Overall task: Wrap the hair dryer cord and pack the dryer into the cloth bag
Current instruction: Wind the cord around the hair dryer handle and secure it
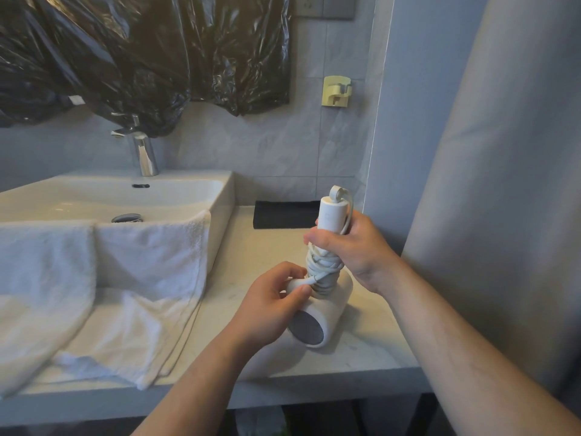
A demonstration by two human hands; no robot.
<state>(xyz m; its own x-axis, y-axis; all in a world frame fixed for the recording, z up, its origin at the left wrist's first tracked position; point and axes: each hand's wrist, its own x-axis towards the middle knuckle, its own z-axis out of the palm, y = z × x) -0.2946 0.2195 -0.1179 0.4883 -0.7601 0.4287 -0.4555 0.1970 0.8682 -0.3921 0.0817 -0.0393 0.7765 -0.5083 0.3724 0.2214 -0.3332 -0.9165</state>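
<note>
The hair dryer [334, 298] stands at lower centre of the frame. Its barrel rests on the table [251, 247], its handle points up, and its grille faces the camera.

The cord [320, 266] is coiled in several turns around the lower part of the handle.

- Right hand [358, 247]: fingers are curled around the handle above the coils. They also trap a run of cord against the handle.
- Left hand [270, 306]: thumb and fingers pinch the cord where it leaves the coils, just beside the base of the handle.

A dark cloth item [284, 214] lies flat on the table behind the dryer, against the wall.

At left, a white towel [141, 247] hangs over the sink [221, 190] rim and spreads onto the table. A chrome faucet [145, 152] stands behind the sink.
</note>
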